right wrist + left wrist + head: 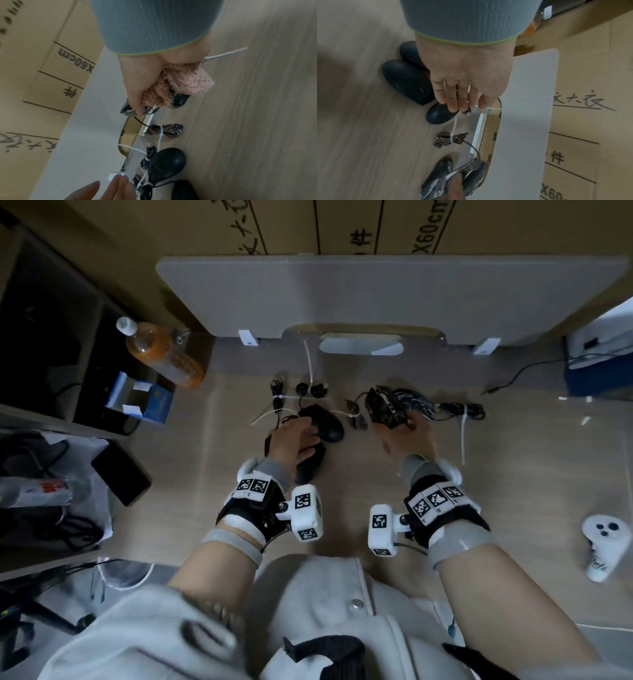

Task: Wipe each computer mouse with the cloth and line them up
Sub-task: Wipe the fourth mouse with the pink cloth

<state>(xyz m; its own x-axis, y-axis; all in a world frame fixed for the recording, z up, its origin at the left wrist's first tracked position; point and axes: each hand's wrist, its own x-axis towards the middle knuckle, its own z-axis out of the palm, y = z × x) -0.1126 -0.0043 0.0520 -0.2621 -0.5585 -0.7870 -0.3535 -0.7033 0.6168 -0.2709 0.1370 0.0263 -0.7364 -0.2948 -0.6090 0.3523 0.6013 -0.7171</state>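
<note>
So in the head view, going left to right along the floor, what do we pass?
Orange drink bottle → blue box → left hand → plain black mouse → patterned mouse under the right hand → white controller.

Two mice (310,462) are found side by side under the left hand (294,440), with a third mouse (325,422) lying just beyond its fingertips. Tied cable bundles (298,392) are set beyond that mouse, toward a flat board (376,296). To the right of the left hand, a fourth mouse (383,407) is covered at its near end by the right hand (407,436), with a cloth (181,83) bunched between the two. Between the hands a small cable bundle (356,419) is placed.
</note>
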